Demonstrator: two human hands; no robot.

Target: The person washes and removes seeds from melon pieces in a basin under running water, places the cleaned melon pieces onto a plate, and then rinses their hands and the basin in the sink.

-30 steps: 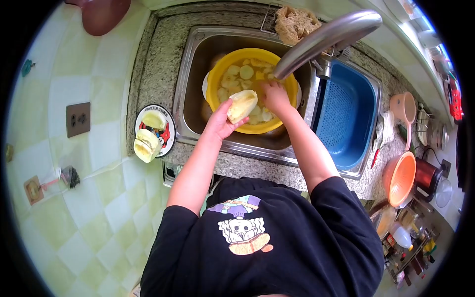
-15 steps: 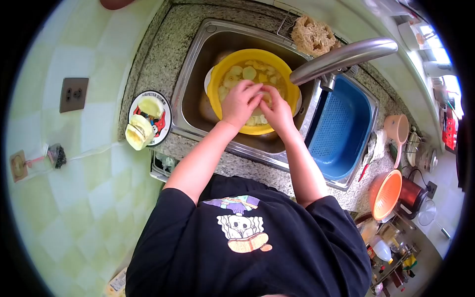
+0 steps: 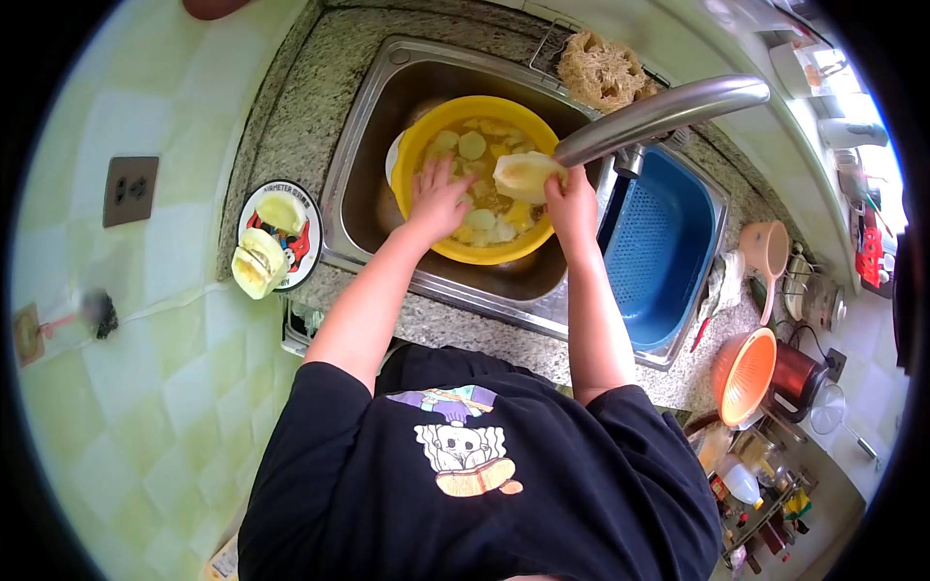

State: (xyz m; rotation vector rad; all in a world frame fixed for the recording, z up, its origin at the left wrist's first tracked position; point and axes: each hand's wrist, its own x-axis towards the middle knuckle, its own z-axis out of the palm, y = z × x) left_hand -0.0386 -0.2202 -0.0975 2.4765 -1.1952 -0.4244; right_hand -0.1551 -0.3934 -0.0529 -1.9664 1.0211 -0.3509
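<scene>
A yellow basin [image 3: 414,205] of cloudy water stands in the steel sink, with pale peels and several round slices [image 3: 472,146] floating in it. Over its right side, my right hand [image 3: 573,201] grips a pale, hollowed melon-like piece [image 3: 523,177] by its right end. My left hand [image 3: 438,200] reaches into the left part of the basin, fingers spread and partly in the water. Whether those fingers touch any of the pieces cannot be made out. More hollowed pale pieces [image 3: 260,261] lie on a patterned plate [image 3: 312,232] left of the sink.
The steel faucet [image 3: 668,114] arches close above my right hand. A blue draining basket [image 3: 651,252] fills the right sink bowl. Dried loofah [image 3: 603,70] sits behind the sink. A pink ladle [image 3: 764,247] and an orange colander [image 3: 744,376] are at the right.
My hands were together over the basin's middle and have parted. The right one has moved right, with the pale piece now in sight; the left has moved left into the water.
</scene>
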